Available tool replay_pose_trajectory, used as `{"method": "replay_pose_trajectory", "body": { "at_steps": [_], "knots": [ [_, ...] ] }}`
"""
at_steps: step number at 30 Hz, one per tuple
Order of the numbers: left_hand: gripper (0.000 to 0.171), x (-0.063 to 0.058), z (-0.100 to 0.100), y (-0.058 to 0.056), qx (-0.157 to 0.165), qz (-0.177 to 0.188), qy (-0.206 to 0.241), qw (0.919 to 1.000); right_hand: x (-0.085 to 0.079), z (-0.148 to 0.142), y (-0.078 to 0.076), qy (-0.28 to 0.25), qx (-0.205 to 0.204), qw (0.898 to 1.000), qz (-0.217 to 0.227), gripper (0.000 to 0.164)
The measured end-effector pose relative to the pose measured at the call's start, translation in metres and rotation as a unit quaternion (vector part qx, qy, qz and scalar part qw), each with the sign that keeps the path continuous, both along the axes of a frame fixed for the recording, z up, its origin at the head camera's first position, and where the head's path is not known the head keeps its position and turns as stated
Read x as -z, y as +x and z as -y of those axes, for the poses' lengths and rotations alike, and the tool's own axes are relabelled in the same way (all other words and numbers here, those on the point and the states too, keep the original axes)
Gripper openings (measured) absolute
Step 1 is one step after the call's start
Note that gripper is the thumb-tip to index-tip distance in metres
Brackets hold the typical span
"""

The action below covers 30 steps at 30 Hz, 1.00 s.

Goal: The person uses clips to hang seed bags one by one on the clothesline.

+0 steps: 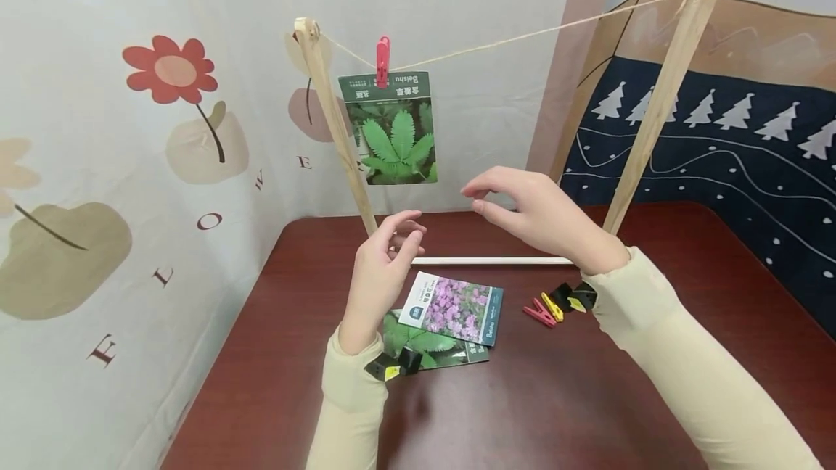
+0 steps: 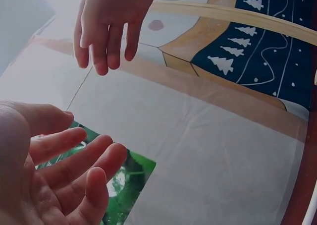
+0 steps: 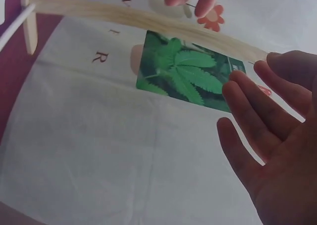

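A green seed packet (image 1: 398, 136) with a fern-like leaf picture hangs upside down from a string (image 1: 483, 47), held by a red clothespin (image 1: 382, 62). My left hand (image 1: 385, 267), fingers loosely bent and holding nothing, is raised below the packet near the left post. To the right of the packet, my right hand (image 1: 522, 205) hovers with relaxed fingers and nothing between them. In the right wrist view the hanging packet (image 3: 183, 74) shows beyond the fingertips. A packet with purple flowers (image 1: 453, 307) lies on the table, overlapping another green leaf packet (image 1: 424, 343).
The string runs between two wooden posts (image 1: 662, 107), joined low down by a white crossbar (image 1: 493, 261). A red clothespin (image 1: 540, 313) and a yellow clothespin (image 1: 552, 307) lie on the dark red table (image 1: 562, 405) near the right wrist. Printed cloth (image 1: 196, 238) stands behind.
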<state>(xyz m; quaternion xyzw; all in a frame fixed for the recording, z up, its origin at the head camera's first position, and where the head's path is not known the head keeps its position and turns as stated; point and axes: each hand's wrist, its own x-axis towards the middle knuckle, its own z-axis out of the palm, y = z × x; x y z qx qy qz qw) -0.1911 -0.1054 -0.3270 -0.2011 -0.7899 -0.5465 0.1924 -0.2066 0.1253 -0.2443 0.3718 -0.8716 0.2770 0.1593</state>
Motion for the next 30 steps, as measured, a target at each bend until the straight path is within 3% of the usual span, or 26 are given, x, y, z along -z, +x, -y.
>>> {"method": "replay_pose_trajectory", "body": {
  "at_steps": [10,20,30],
  "knots": [
    [0.029,0.006,-0.002,0.0,-0.017,-0.013,-0.054,0.9983,0.032,-0.021,0.015,-0.08,0.024,0.995,0.054,0.027],
    [0.027,0.012,-0.001,-0.005,-0.029,-0.015,-0.079,0.9963,0.064,-0.044,0.026,-0.148,0.084,0.974,0.152,0.025],
    [0.025,0.015,-0.004,-0.002,-0.034,0.006,-0.083,0.9959,0.08,-0.065,0.04,-0.17,0.127,0.963,0.168,0.024]
  ]
}}
